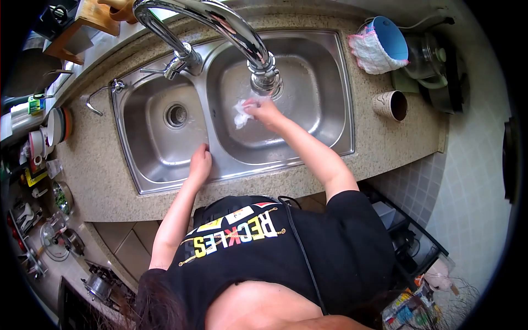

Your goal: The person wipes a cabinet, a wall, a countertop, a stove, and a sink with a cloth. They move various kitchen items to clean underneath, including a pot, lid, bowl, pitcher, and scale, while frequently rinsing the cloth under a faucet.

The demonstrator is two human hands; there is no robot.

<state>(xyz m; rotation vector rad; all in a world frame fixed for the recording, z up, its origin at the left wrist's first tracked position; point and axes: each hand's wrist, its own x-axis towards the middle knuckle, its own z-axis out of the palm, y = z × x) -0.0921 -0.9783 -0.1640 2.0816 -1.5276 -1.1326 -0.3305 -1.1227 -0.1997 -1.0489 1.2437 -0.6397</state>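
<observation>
My right hand (265, 111) is closed on a crumpled, wet-looking white cloth (241, 116) in the right sink basin (324, 99). It is just under the chrome faucet (264, 69), and a pinkish fingertip area shows against the cloth. Whether water is running cannot be made out. On the near part of the metal divider, beside the left basin (151, 140), rests my left hand (201, 160). Its fingers stretch forward with no object visible in them, though some are partly hidden.
Right of the sink stand a blue container (391, 38) with a white cloth (371, 52) over it, a patterned brown cup (390, 105) and a glass jug (426, 58). A small tap (99, 99) and stacked bowls (55, 126) are at the left. The drain (176, 115) is uncovered.
</observation>
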